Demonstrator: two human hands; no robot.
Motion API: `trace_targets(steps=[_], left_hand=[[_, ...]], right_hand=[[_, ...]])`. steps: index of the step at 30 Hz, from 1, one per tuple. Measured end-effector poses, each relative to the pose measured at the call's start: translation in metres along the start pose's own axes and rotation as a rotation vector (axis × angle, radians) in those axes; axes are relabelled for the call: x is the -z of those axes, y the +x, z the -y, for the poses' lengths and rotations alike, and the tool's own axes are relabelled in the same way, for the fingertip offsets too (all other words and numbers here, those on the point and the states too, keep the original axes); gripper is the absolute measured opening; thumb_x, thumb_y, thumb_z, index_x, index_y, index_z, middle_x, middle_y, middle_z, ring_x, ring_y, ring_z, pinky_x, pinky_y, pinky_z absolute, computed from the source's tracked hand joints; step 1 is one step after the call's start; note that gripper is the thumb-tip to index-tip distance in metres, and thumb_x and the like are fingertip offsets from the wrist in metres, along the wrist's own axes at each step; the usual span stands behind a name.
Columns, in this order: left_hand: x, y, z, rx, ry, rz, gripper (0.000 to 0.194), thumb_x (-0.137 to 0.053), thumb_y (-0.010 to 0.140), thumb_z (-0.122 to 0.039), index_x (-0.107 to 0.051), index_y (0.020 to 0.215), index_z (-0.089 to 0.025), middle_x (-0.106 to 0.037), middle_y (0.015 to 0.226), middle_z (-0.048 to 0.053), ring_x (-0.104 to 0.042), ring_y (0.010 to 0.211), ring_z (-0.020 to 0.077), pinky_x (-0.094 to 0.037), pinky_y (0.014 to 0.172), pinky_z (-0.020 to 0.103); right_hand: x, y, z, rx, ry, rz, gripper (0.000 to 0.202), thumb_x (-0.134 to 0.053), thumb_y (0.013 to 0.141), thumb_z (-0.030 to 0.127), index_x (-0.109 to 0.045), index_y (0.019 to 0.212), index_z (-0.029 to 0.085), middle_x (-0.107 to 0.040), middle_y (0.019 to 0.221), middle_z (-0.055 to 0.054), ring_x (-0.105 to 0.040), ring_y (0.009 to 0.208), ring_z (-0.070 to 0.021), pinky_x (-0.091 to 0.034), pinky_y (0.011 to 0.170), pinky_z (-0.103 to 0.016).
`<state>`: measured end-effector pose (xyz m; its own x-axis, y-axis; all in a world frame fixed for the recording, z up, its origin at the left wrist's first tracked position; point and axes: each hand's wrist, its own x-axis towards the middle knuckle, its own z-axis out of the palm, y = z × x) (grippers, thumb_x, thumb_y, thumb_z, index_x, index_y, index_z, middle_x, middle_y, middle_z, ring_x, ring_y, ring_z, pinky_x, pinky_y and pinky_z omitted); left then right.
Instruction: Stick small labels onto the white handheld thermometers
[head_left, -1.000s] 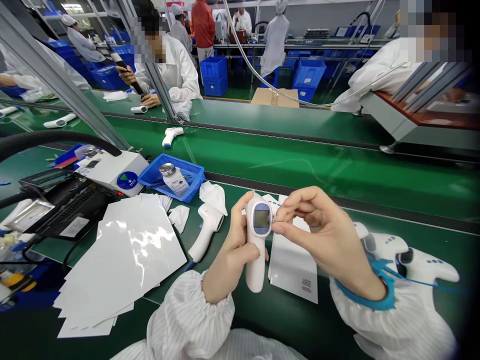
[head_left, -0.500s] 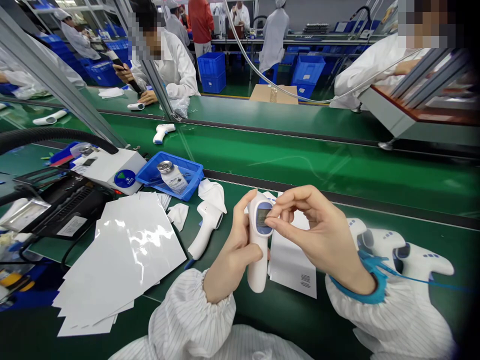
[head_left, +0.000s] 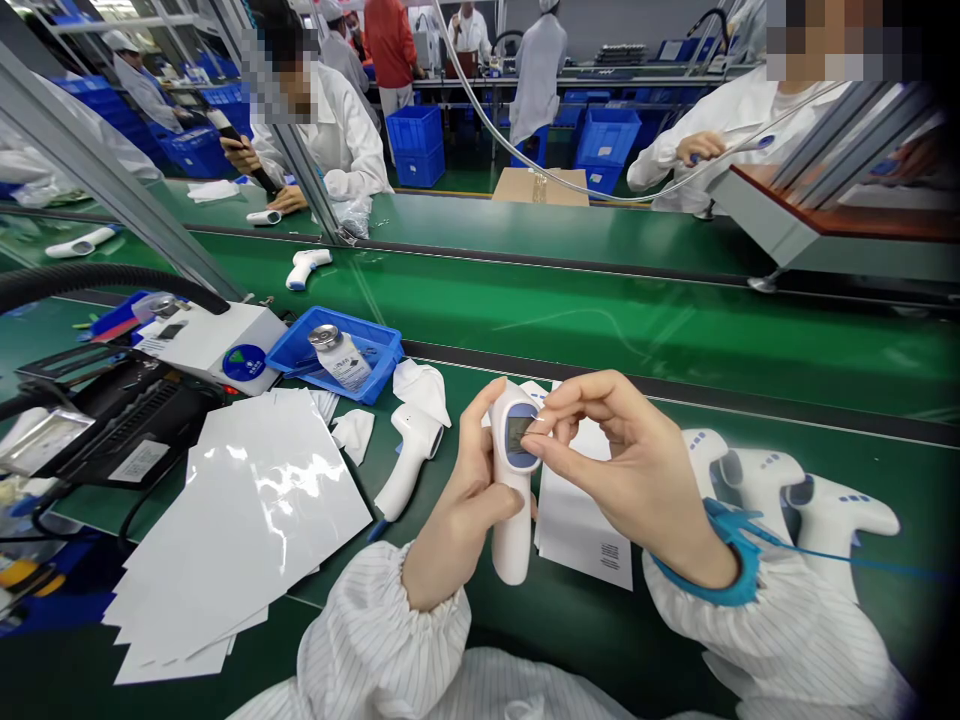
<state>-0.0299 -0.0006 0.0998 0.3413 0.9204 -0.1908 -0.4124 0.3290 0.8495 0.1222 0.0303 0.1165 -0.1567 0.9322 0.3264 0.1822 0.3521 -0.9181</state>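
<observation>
My left hand [head_left: 466, 500] is wrapped round a white infrared thermometer [head_left: 511, 545], held upright with its blue-framed screen [head_left: 519, 436] facing me. The thumb and index finger of my right hand [head_left: 637, 465] are pinched together at the right edge of the screen; whatever lies between them is too small to make out. A blue wrist strap [head_left: 739, 570] circles my right wrist. Behind the thermometer lies a white printed sheet [head_left: 585, 510]. Another thermometer [head_left: 409, 455] rests on the bench left of my hands, beside crumpled white cloths [head_left: 354, 435].
Left are fanned glossy sheets [head_left: 240, 530], a blue tray [head_left: 382, 375] holding a metal-capped bottle [head_left: 341, 355], and a white box-shaped device [head_left: 225, 340]. Several thermometers [head_left: 840, 510] lie right. Beyond runs a green conveyor [head_left: 562, 300] carrying a thermometer [head_left: 307, 266]; co-workers sit across it.
My hands keep almost the same hold at the screen. The conveyor thermometer has shifted slightly left in view. The co-worker at right now shows a hand with a white object beside it.
</observation>
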Motion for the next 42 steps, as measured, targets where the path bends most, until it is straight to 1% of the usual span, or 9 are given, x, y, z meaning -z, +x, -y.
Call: trace_targets(steps=[4,7,14,20,24,28,32,37,42], left_hand=[[-0.003,0.001,0.0,0.024,0.008,-0.056,0.06,-0.051,0.088,-0.021,-0.029,0.139,-0.044,-0.053,0.114,0.001,-0.054,0.07,0.0106,-0.048,0.07,0.029],[-0.005,0.001,0.001,0.037,0.032,-0.099,0.055,-0.049,0.091,-0.024,-0.03,0.138,-0.045,-0.052,0.115,0.001,-0.054,0.068,0.0093,-0.048,0.068,0.028],[-0.008,0.0,0.003,0.053,0.049,-0.104,0.059,-0.047,0.089,-0.018,-0.03,0.138,-0.045,-0.05,0.11,0.001,-0.054,0.068,0.0093,-0.049,0.066,0.027],[-0.009,-0.001,0.005,0.046,0.039,-0.103,0.058,-0.046,0.089,-0.019,-0.03,0.138,-0.046,-0.05,0.105,0.0,-0.054,0.069,0.0096,-0.048,0.067,0.026],[-0.008,-0.001,0.008,0.037,0.044,-0.102,0.06,-0.047,0.088,-0.019,-0.03,0.14,-0.044,-0.051,0.115,0.002,-0.055,0.069,0.0095,-0.049,0.067,0.027],[-0.007,0.001,0.01,0.005,0.083,-0.115,0.061,-0.048,0.087,-0.018,-0.032,0.14,-0.042,-0.048,0.129,0.004,-0.057,0.077,0.0122,-0.051,0.069,0.028],[-0.007,0.001,0.013,-0.039,0.123,-0.117,0.061,-0.047,0.087,-0.018,-0.032,0.14,-0.042,-0.045,0.136,0.004,-0.059,0.081,0.0141,-0.051,0.068,0.029],[-0.007,0.001,0.015,-0.062,0.157,-0.122,0.061,-0.047,0.087,-0.019,-0.031,0.142,-0.039,-0.046,0.135,0.006,-0.06,0.09,0.0186,-0.053,0.072,0.033],[-0.007,0.001,0.015,-0.099,0.229,-0.133,0.059,-0.047,0.088,-0.022,-0.03,0.143,-0.036,-0.052,0.126,0.007,-0.058,0.103,0.0244,-0.053,0.082,0.04]], right_hand=[[-0.001,-0.001,0.0,-0.006,-0.034,-0.01,0.024,-0.072,0.077,0.018,-0.056,0.092,0.028,-0.065,0.079,0.002,-0.062,0.069,-0.0158,-0.053,0.063,-0.033],[-0.002,-0.001,0.001,0.005,-0.04,-0.035,0.026,-0.073,0.076,0.018,-0.056,0.094,0.028,-0.066,0.083,0.001,-0.062,0.072,-0.0163,-0.054,0.066,-0.033],[-0.003,0.005,0.002,0.021,0.005,-0.092,0.028,-0.071,0.076,0.012,-0.055,0.094,0.026,-0.064,0.077,0.002,-0.06,0.068,-0.0143,-0.053,0.065,-0.031],[-0.004,0.006,0.0,0.062,-0.012,-0.082,0.028,-0.069,0.075,0.007,-0.055,0.094,0.023,-0.063,0.077,0.004,-0.058,0.069,-0.0114,-0.051,0.066,-0.027],[-0.003,0.005,-0.001,0.061,-0.011,-0.074,0.029,-0.068,0.075,0.005,-0.055,0.094,0.023,-0.062,0.077,0.004,-0.057,0.069,-0.0112,-0.05,0.067,-0.027],[-0.002,0.005,-0.001,0.061,-0.003,-0.072,0.029,-0.068,0.075,0.005,-0.055,0.094,0.023,-0.062,0.076,0.004,-0.057,0.069,-0.0117,-0.05,0.067,-0.028],[-0.002,0.004,-0.002,0.056,0.027,-0.069,0.029,-0.067,0.075,0.005,-0.055,0.094,0.023,-0.061,0.076,0.004,-0.057,0.069,-0.0117,-0.049,0.067,-0.028],[-0.002,0.004,-0.003,0.052,0.045,-0.063,0.029,-0.067,0.075,0.004,-0.055,0.093,0.023,-0.06,0.075,0.005,-0.056,0.069,-0.0115,-0.049,0.068,-0.028],[-0.002,0.005,-0.002,0.057,0.046,-0.059,0.029,-0.066,0.074,0.004,-0.054,0.092,0.023,-0.059,0.073,0.005,-0.055,0.068,-0.0116,-0.049,0.067,-0.029]])
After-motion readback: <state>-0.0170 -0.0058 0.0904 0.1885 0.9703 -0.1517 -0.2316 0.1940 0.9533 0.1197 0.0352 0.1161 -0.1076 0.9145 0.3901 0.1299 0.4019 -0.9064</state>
